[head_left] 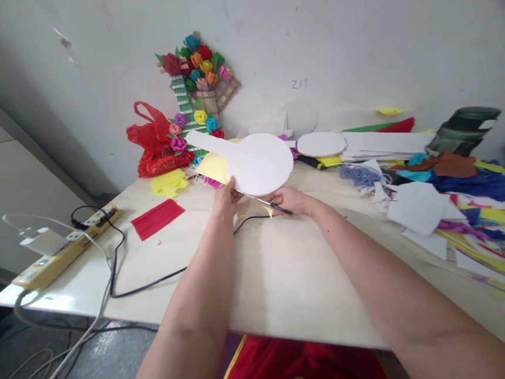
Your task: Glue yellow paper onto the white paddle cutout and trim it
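My left hand [227,199] pinches the lower left edge of a white paddle-shaped paper cutout [261,162], whose handle points up and to the left. Yellow paper [214,168] lies against the back of the cutout and sticks out at its left side. In my right hand [292,202] is a pair of scissors [279,207], held at the cutout's lower edge with the blades pointing left. A thin yellow strip [269,209] hangs beside the blades. Part of the scissors is hidden by my fingers.
Paper flowers [200,64] and a red plastic bag [153,139] stand at the back. On the left lie red paper [158,218] and a power strip [70,250] with cables. Colourful paper scraps [493,210] pile up on the right, near a dark green bottle [463,129].
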Tool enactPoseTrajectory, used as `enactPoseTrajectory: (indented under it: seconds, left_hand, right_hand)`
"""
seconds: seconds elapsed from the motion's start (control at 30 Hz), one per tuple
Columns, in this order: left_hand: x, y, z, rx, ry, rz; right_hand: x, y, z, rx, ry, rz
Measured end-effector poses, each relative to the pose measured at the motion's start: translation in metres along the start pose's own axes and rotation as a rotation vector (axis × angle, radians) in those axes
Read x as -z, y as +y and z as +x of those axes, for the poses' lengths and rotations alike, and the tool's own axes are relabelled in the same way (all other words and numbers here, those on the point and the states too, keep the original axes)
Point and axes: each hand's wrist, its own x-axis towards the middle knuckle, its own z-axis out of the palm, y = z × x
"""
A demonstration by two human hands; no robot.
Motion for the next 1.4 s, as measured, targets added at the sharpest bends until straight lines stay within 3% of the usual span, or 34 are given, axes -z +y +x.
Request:
enactPoseTrajectory:
  seconds: [0.33,0.87,1.4]
  left_hand:
    - [0.000,-0.001,-0.002,0.013,0.009,0.025]
    - [-0.003,0.000,-0.003,0.032,0.037,0.043]
    - [-0.001,-0.002,-0.001,0.046,0.041,0.047]
  right_hand:
    - [0.006,0.009,0.005,0.012,-0.011,-0.080]
    - [0.002,0.015,0.010,0.034,0.097,-0.063]
    - [0.005,0.011,0.007,0.058,0.078,-0.127]
